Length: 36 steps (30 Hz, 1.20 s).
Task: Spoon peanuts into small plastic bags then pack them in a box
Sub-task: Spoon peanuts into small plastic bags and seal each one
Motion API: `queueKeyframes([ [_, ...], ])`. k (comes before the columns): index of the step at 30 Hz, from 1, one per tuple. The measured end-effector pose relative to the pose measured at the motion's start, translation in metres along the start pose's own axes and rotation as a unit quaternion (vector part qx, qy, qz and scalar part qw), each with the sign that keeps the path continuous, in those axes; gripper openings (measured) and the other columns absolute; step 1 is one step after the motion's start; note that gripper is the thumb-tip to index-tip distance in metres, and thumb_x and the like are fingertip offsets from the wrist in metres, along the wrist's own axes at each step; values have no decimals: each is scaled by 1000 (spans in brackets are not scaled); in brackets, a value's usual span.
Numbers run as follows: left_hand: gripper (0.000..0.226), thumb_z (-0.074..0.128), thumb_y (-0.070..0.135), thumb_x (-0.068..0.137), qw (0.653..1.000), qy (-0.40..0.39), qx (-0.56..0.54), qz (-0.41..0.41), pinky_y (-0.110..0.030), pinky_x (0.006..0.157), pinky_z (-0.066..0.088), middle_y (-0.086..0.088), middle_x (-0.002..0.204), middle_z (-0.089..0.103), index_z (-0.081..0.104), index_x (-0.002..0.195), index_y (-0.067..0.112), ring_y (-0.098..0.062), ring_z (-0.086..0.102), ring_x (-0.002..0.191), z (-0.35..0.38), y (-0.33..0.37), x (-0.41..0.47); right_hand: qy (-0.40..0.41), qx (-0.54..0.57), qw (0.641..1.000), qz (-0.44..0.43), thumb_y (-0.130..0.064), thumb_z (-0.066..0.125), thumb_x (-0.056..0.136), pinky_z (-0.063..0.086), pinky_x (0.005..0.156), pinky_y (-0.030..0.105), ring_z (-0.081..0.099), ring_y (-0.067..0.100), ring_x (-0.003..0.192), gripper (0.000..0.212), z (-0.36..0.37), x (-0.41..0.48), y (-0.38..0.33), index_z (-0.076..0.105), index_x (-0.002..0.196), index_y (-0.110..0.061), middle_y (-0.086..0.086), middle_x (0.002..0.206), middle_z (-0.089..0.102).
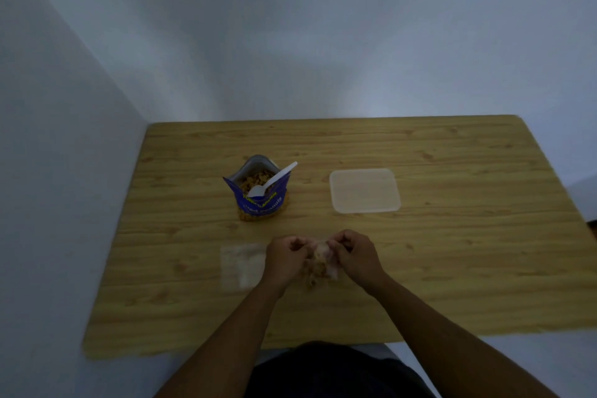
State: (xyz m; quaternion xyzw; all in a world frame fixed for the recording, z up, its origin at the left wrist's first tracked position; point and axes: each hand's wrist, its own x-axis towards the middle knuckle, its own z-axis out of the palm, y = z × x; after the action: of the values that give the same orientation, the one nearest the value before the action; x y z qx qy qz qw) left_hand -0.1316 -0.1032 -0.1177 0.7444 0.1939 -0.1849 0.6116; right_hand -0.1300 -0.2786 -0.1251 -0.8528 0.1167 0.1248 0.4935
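Our left hand (284, 260) and right hand (353, 255) pinch the peanut-filled small bag (318, 265), likely sealing it; next it goes into the box (365, 191) beyond our right fingers (339, 244).

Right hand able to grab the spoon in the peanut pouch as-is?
Probably not yet: the right hand and left hand both pinch the filled small bag. Nothing blocks the way to the spoon.

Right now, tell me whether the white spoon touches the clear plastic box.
Apart. The head view shows the spoon resting in the open peanut pouch, with a strip of bare table between it and the plastic box.
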Motion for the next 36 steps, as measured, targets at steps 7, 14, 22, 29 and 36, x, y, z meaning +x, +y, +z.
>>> queueKeyframes([
  [7, 24, 69, 1, 82, 999, 13, 36, -28, -30, 68, 56, 1, 76, 73, 73, 79, 24, -14, 65, 68, 29, -7, 9, -24, -85, 996, 5, -11, 71, 87, 49, 64, 23, 67, 8, 67, 25, -8, 8, 22, 66, 72, -31, -8, 69, 70],
  [14, 20, 60, 10, 89, 991, 58, 117, 3, -22, 71, 54, 3, 97, 71, 72, 104, 18, -12, 65, 86, 12, -21, 15, -70, -149, 986, 17, -17, 71, 86, 50, 72, 28, 66, 16, 79, 5, -7, 12, 25, 71, 88, -21, -2, 79, 70],
  [22, 20, 57, 5, 89, 956, 231, 182, 6, -23, 77, 39, -12, 107, 61, 68, 106, 5, -19, 55, 89, -73, -49, 1, -20, -210, 965, -153, -16, 50, 84, 54, 77, 40, 61, 26, 95, 31, 33, 8, -17, 66, 111, -15, 6, 104, 60],
  [29, 30, 73, 6, 82, 965, 162, 207, 15, -17, 73, 40, -6, 105, 53, 63, 110, 9, -20, 58, 87, -96, -75, -3, -185, -300, 928, -124, -35, 56, 92, 47, 92, 39, 58, 31, 112, 37, 109, 13, -58, 61, 124, -17, 9, 120, 61],
  [36, 30, 69, 4, 84, 974, 120, 191, 1, -21, 77, 42, -7, 111, 50, 62, 112, 10, -14, 54, 87, -106, -76, 6, -149, -286, 946, -37, -39, 71, 82, 52, 85, 39, 62, 30, 101, 25, 137, 21, -57, 64, 96, -19, 8, 105, 64],
])
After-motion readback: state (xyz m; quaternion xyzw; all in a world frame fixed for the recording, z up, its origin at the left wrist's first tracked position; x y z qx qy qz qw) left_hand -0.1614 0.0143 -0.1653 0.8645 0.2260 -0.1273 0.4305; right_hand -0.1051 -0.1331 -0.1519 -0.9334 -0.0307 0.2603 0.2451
